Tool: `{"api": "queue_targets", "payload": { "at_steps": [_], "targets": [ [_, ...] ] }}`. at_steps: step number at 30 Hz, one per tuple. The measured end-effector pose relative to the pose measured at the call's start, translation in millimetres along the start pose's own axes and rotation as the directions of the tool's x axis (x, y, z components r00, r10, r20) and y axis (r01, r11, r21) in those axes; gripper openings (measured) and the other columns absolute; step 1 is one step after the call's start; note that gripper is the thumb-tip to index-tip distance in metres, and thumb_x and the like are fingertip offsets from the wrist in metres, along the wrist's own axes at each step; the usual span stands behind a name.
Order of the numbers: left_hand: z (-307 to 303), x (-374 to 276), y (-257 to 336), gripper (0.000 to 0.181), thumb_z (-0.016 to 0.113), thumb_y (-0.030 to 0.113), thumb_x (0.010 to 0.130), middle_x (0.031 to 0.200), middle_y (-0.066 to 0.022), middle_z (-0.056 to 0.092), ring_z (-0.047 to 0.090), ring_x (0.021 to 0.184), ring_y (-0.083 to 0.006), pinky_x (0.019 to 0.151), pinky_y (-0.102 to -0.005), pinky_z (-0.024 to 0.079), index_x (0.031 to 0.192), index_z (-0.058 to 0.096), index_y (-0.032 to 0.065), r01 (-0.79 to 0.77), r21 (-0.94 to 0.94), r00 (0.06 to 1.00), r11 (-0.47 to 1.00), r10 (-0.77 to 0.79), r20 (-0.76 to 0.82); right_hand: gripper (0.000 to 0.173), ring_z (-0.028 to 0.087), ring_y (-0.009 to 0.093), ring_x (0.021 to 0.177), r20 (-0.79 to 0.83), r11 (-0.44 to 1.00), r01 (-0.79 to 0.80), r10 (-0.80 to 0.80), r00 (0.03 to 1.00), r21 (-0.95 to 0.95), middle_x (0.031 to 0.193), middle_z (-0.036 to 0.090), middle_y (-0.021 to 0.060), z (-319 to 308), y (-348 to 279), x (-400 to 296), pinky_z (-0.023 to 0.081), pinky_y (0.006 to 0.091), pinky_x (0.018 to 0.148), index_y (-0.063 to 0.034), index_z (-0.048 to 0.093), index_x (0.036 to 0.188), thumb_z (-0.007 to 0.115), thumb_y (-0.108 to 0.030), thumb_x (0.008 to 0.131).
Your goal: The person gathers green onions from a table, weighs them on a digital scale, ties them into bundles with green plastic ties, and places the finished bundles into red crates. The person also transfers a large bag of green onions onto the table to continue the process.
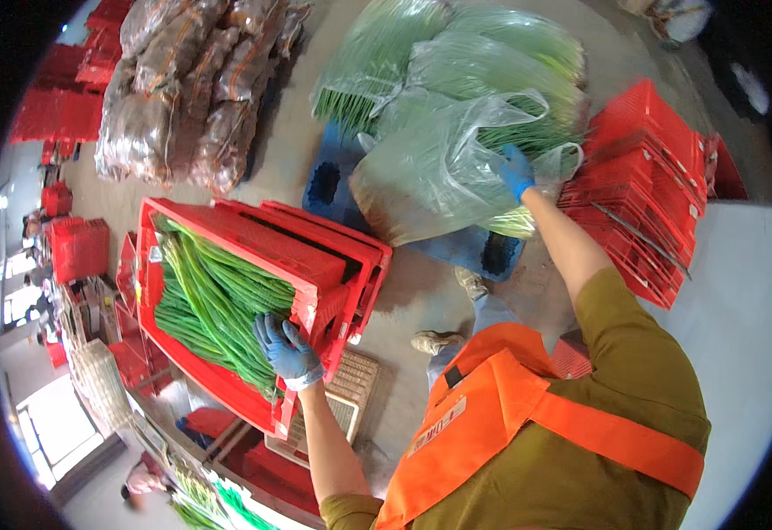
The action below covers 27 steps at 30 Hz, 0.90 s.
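Note:
My left hand, in a blue glove, lies at the near corner of a red plastic crate. Its fingers are spread over long green vegetable stalks in the crate. My right hand, also gloved in blue, reaches to a clear plastic bag of leafy green stalks. It touches the bag near the opening; whether the fingers pinch the plastic is hard to see. More clear bags of greens are heaped behind it, with pale stalk ends at the right. A blue plastic pallet supports the heap.
Red crates are stacked right of the pallet. Filled sacks are piled at the upper left. A beige plastic crate sits beneath the red one. Another person is at the lower left, beside greens on a lit surface.

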<state>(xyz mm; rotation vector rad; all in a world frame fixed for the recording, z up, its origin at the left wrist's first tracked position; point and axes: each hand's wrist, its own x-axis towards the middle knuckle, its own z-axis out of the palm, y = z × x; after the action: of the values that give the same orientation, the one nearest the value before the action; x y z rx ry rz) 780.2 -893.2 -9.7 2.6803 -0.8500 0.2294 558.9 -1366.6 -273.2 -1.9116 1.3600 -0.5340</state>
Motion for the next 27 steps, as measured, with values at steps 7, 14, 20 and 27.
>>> {"api": "queue_targets", "payload": {
  "at_steps": [7, 14, 20, 27],
  "targets": [
    [-2.2, 12.8, 12.8, 0.041, 0.039, 0.024, 0.091, 0.122, -0.0259, 0.045, 0.041, 0.115, -0.0398, 0.098, -0.0431, 0.031, 0.112, 0.049, -0.0094, 0.032, 0.02, 0.999, 0.999, -0.032, 0.025, 0.066, 0.056, 0.027, 0.093, 0.796, 0.989, -0.146, 0.1, 0.597, -0.015, 0.106, 0.059, 0.0183, 90.9, 28.4, -22.9, 0.043, 0.0368, 0.084, 0.0021, 0.054, 0.111, 0.065, -0.048, 0.07],
    [7.6, 8.6, 6.0, 0.044, 0.035, 0.028, 0.092, 0.122, -0.0242, 0.045, 0.042, 0.113, -0.0392, 0.097, -0.0445, 0.032, 0.116, 0.046, -0.0073, 0.033, 0.048, 0.999, 0.998, -0.035, 0.033, 0.051, 0.05, 0.034, 0.108, 0.718, 0.943, -0.008, 0.258, 0.647, -0.332, 0.115, 0.052, 0.024, 152.4, -11.1, -78.5, 0.038, 0.037, 0.091, 0.0024, 0.054, 0.111, 0.053, -0.034, 0.075],
    [6.3, 9.1, 5.9, 0.044, 0.035, 0.029, 0.092, 0.123, -0.0232, 0.045, 0.042, 0.114, -0.0385, 0.097, -0.0442, 0.032, 0.115, 0.047, -0.0077, 0.059, 0.073, 0.997, 0.996, -0.062, 0.048, 0.04, 0.058, 0.036, 0.093, 0.623, 0.922, 0.156, 0.109, 0.774, -0.355, 0.099, 0.059, 0.0241, 189.3, -65.5, -37.8, 0.045, 0.0407, 0.079, 0.0014, 0.062, 0.087, 0.049, -0.035, 0.076],
    [4.8, 11.1, 7.4, 0.043, 0.035, 0.027, 0.092, 0.124, -0.0229, 0.045, 0.041, 0.115, -0.0379, 0.097, -0.0439, 0.031, 0.116, 0.046, -0.0077, 0.059, 0.053, 0.997, 0.997, -0.061, 0.053, 0.029, 0.059, 0.035, 0.089, 0.395, 0.921, -0.143, 0.291, 0.872, -0.363, 0.094, 0.061, 0.0214, 179.9, -70.6, -43.3, 0.046, 0.0414, 0.076, -0.0052, 0.066, 0.081, 0.055, -0.031, 0.071]
  ]
}}
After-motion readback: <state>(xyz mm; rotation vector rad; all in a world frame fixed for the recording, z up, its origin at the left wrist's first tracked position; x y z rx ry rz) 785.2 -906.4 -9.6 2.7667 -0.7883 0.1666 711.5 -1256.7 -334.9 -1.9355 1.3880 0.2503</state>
